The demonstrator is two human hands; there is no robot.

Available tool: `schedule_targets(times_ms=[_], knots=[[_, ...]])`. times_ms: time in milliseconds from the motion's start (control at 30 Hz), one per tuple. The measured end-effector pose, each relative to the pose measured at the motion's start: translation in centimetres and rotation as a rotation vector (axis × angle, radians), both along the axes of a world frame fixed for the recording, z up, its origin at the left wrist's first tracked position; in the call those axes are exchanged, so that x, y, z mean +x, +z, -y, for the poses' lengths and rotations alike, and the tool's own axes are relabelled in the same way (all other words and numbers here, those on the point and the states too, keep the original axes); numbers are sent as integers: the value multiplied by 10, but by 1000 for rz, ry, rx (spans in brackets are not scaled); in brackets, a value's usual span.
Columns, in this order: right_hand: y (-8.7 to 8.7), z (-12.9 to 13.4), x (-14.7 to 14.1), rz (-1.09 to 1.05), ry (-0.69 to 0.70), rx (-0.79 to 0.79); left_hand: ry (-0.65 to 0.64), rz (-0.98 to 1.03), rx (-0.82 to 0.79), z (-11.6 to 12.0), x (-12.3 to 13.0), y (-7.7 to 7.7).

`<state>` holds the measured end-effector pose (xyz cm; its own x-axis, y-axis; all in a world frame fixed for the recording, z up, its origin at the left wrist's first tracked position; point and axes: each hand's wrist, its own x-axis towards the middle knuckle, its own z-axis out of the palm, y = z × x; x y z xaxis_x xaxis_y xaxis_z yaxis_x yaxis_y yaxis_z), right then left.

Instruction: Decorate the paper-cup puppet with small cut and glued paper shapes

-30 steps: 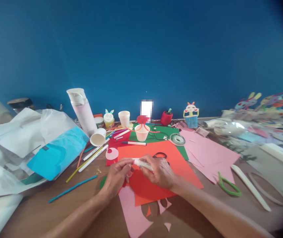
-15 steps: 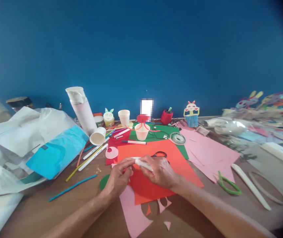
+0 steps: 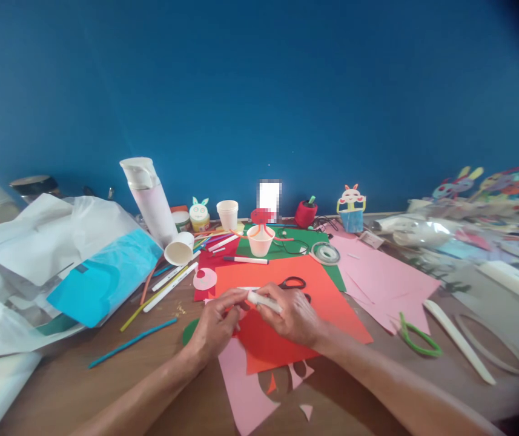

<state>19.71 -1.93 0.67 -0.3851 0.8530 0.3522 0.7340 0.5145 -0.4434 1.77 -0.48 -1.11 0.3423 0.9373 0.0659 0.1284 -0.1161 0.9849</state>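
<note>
My right hand (image 3: pixel 293 315) is closed around a white tube (image 3: pixel 264 301), its tip pointing left toward my left hand (image 3: pixel 220 318). The fingers of my left hand are pinched together over the left part of an orange sheet (image 3: pixel 332 309); what they hold is too small to make out. Black-handled scissors (image 3: pixel 294 283) lie on the sheet just beyond my hands. Past the sheet stands a white paper cup (image 3: pixel 260 241) with a red piece (image 3: pixel 261 216) on top. A cut pink sheet (image 3: pixel 245 399) sticks out below the orange one.
On the left are a plastic bag (image 3: pixel 100 224), a tall white bottle (image 3: pixel 150 200), a tipped cup (image 3: pixel 179 249) and a blue stick (image 3: pixel 132 343). To the right lie a tape roll (image 3: pixel 325 254), pink paper (image 3: pixel 384 281) and a bent green pipe cleaner (image 3: pixel 418 340).
Almost nothing differs. My right hand has shifted very slightly with the tube, and both hands remain close together over the orange sheet.
</note>
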Motion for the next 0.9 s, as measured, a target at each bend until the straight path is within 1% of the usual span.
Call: schedule_targets(times_ms=[200,400,667,767,900], knots=[[1,0,0,-85,-5,-42,-7,-9,16,-2,-1,-5],[4,0,-3,-185,16,-91,43,-11,40,-3,0,-1],[3,0,-5,-250,19,-120,31,-53,-15,-2,-1,2],[4,1,-7,-284,11,-140,43,-86,22,-2,-1,1],[5,1,-7,-320,2,-162,66,-118,134,-4,-1,-1]])
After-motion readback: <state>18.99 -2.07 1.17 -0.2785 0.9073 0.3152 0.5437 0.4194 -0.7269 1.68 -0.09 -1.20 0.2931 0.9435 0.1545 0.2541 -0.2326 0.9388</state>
